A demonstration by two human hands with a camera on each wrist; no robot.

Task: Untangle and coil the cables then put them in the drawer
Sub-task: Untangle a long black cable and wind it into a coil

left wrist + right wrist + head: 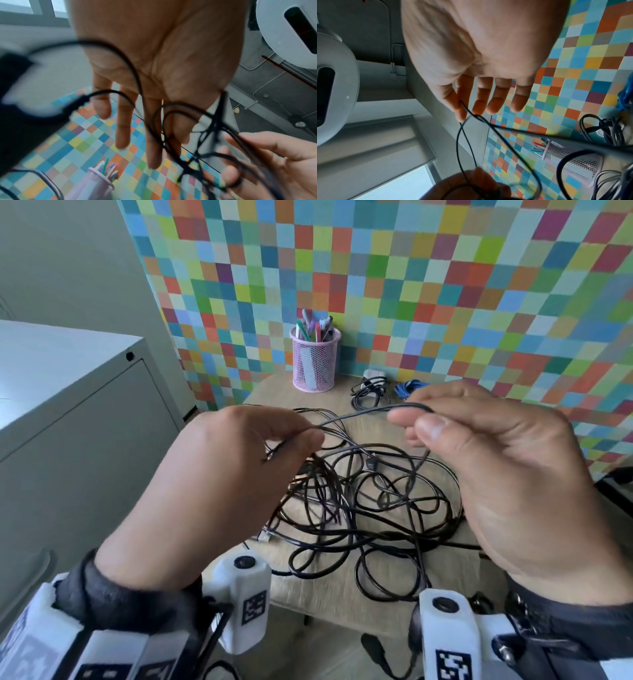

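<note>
Nearest the viewer, both hands are raised above a small table (pixel 342 594) with a pale woven-looking top. The left hand (pixel 219 484) pinches a thin black strand (pixel 349 416) between thumb and fingertips; from the left wrist view its other fingers (pixel 122 128) hang fairly straight, with blurred loops of cable crossing in front of the palm. The right hand (pixel 507 470) pinches the same strand between thumb and forefinger, and the right wrist view shows the remaining fingers (pixel 496 100) loosely extended while the cable leaves the pinch and drops in a long loop. Between the two hands the strand runs almost level, slightly higher at the right.

Below and just beyond the hands lies the tangle of black cables (pixel 363 508), thin, glossy and round, spread in many overlapping loops over the middle of the table, with a small connector (pixel 371 464) showing among them. Some strands rise from the heap to the left hand, and one climbs to the right.

Further back, near the far edge, sits a smaller bundle of dark cable (pixel 371 392) with a blue cable (pixel 409 389) beside it. A pink mesh pen cup (pixel 314 360) stands against the wall of coloured squares (pixel 445 285). A grey cabinet (pixel 68 412) stands to the left of the table
</note>
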